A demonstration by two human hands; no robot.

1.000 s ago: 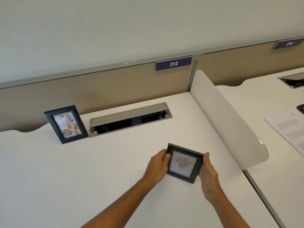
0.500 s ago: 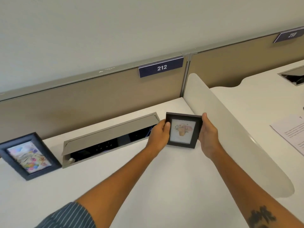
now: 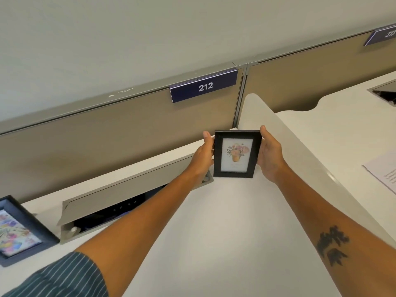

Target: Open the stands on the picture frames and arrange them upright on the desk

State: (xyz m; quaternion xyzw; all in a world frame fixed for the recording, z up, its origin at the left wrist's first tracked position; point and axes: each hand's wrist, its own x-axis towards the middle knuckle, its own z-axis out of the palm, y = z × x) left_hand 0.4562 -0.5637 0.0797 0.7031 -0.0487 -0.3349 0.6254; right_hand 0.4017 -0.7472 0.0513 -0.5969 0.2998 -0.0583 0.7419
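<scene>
A small black picture frame (image 3: pixel 235 154) with a flower-pot print stands upright at the back right of the white desk (image 3: pixel 214 232), its bottom edge on the surface. My left hand (image 3: pixel 202 159) grips its left side and my right hand (image 3: pixel 271 156) presses flat against its right side. Its stand is hidden behind it. A second, dark blue frame (image 3: pixel 19 230) with a colourful print stands leaning back at the far left, cut off by the image edge.
An open grey cable hatch (image 3: pixel 120 198) lies in the desk between the two frames. A beige partition with a "212" sign (image 3: pixel 203 86) runs behind. A white curved divider (image 3: pixel 300 159) bounds the desk on the right; papers (image 3: pixel 383 170) lie on the neighbouring desk.
Both hands carried the black frame from the desk's front middle to the back right corner and turned it upright, facing me. The view has shifted, so the blue frame sits further left.
</scene>
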